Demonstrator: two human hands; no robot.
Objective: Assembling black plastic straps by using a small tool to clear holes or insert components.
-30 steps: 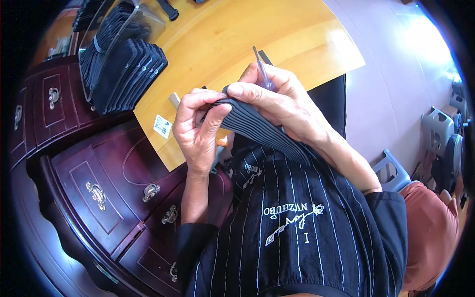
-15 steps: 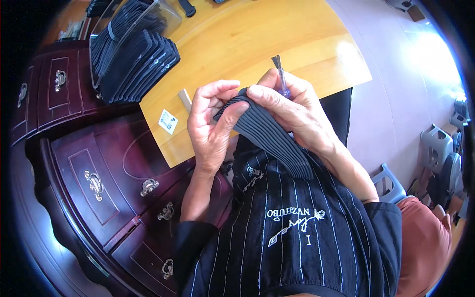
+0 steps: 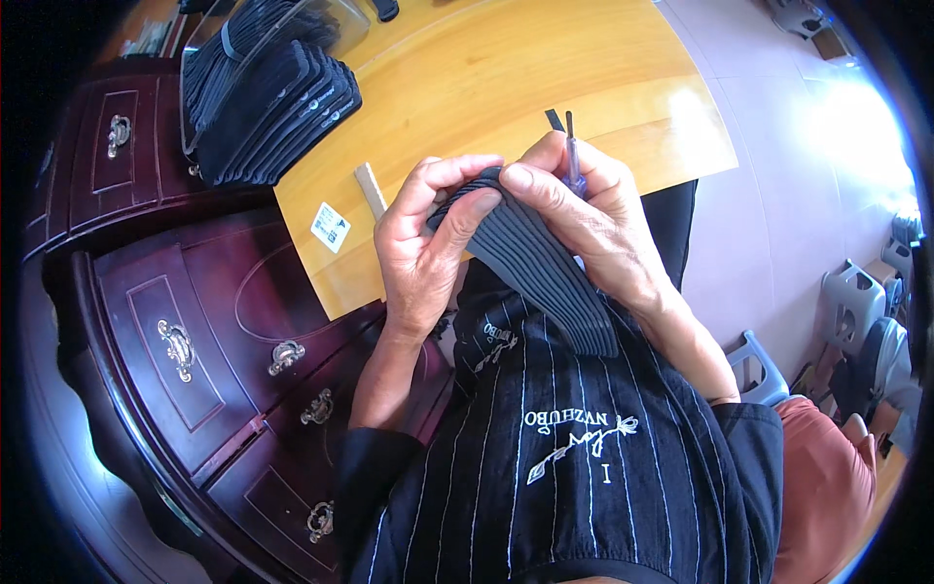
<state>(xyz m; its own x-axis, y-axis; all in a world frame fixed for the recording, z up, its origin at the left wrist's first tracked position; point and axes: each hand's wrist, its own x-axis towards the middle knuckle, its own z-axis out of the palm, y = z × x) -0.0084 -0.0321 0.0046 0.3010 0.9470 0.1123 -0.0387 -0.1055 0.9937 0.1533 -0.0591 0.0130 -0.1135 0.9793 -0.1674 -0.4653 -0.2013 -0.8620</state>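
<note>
Between both hands is a dark grey ribbed piece (image 3: pixel 545 268), fabric-like, its folds or layers running lengthwise down over my black striped shirt. My left hand (image 3: pixel 423 243) pinches its upper left edge between thumb and bent fingers. My right hand (image 3: pixel 608 219) grips its top with thumb and forefinger. Tucked in that same hand is a slim tool (image 3: pixel 574 161) with a thin dark shaft and a clear purplish handle, pointing up. Beside the shaft a short black strip (image 3: pixel 555 120) shows; whether I hold it cannot be made out. Fingertips hide the piece's top end.
A yellow wooden table (image 3: pixel 486 78) lies beyond my hands. On it are a clear bin (image 3: pixel 341 29) of dark pieces, a neat dark stack (image 3: pixel 282 122), a wooden stick (image 3: pixel 370 190) and a white label (image 3: pixel 330 228). Dark red drawers (image 3: pixel 175 341) stand left; grey stools (image 3: pixel 759 370) stand right.
The tool in my right hand has turned slightly, its shaft now apart from the black strip. Both hands have shifted a little right with the ribbed piece, fingers closer together at its top.
</note>
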